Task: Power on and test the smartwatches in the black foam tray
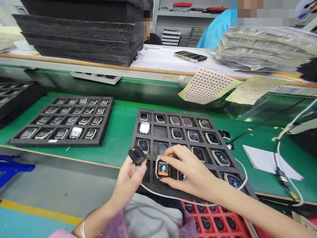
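Observation:
My left hand (130, 177) is closed on a small black charger puck (137, 155) with a white cable (173, 197) trailing from it, held at the near left corner of a black foam tray (159, 132). My right hand (184, 168) pinches a smartwatch body (162, 168) whose screen is lit, at the tray's near row. The tray holds several watch bodies in pockets, one white (144, 127).
A second foam tray (63, 120) of watch bodies lies to the left on the green mat (121, 132). A red tray (213, 221) sits below near my lap. Sticker sheets (208, 86), stacked black foam (81, 29), bagged goods (264, 49) and two other people are behind.

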A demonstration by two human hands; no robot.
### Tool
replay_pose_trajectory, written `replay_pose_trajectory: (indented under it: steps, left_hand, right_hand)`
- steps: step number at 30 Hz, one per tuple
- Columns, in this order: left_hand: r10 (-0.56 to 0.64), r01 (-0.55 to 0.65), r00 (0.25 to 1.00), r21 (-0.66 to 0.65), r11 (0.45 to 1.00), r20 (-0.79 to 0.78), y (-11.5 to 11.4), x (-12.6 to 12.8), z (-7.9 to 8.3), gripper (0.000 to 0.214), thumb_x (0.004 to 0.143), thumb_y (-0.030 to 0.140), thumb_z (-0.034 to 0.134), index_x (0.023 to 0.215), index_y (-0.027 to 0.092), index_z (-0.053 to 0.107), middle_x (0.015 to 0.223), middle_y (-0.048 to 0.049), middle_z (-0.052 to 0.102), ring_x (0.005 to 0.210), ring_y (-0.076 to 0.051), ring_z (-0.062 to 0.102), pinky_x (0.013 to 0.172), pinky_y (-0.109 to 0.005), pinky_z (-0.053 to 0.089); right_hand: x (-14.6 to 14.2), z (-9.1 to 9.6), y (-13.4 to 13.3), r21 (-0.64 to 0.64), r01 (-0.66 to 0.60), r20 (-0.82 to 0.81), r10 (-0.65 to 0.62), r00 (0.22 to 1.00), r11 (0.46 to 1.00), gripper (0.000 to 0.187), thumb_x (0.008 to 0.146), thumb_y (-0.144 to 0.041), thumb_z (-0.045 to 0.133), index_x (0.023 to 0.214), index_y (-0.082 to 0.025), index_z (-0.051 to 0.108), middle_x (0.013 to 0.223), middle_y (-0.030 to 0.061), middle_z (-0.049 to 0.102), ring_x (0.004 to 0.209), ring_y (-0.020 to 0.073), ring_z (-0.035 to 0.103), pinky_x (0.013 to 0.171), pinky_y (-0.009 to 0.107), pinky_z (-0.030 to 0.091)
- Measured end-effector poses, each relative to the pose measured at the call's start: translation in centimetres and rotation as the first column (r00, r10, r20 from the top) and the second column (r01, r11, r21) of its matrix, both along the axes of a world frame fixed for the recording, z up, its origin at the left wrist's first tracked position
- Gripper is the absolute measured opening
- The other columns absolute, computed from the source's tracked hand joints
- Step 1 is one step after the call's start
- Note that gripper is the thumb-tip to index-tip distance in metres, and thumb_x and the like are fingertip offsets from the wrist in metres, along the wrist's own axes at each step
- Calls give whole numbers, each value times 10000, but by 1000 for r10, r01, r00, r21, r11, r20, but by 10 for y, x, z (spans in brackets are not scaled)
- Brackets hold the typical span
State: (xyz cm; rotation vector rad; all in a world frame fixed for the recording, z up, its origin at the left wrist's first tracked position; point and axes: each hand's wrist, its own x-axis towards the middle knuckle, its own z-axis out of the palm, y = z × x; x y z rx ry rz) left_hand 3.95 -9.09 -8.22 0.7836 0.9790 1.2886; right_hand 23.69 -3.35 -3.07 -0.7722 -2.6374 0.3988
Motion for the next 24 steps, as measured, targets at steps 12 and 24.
replay_pose_trajectory:
  steps: [12,24]
  left_hand:
    - [154,-148,986,-91,985,63,-28,-26,21,269,842,299,614,1052,140,563,488,78,432,374,-3,217,405,-157,190]
    - [84,-84,996,-2,996,-43,-28,-46,8,365,843,337,608,1168,207,501,868,-14,573,417,-11,351,414,-183,306]
  right_hand:
    - [-62,-2,-8,86,-144,329,108,938,986,167,906,-177,502,1019,-125,614,980,138,579,919,278,501,767,400,410]
    - [-70,2,15,-145,-54,167,78,983,988,261,747,-175,686,989,-144,594,907,74,604,869,227,552,729,313,481]
